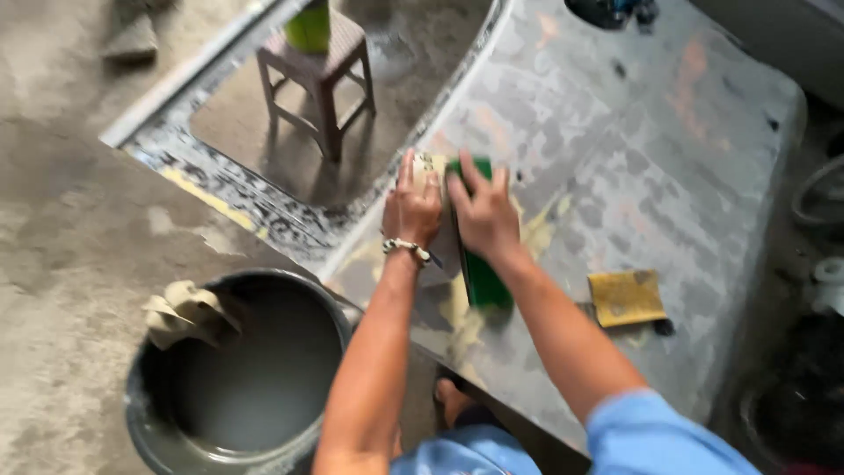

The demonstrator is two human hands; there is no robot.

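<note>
A long green sanding block [483, 280] lies flat on a grey, patchy body panel [633, 167]. My right hand [482, 211] presses down on the block's far end. My left hand [411, 207], with a bead bracelet at the wrist, presses beside it on a pale sheet at the block's far left corner. Both arms reach forward from blue sleeves. Yellowish filler smears show on the panel around the block.
A yellow sanding pad [626, 297] lies on the panel to the right. A dark bucket of murky water [237, 378] with a rag [186, 312] on its rim stands at the lower left. A small stool [318, 75] stands on the concrete floor beyond the panel's cut-out.
</note>
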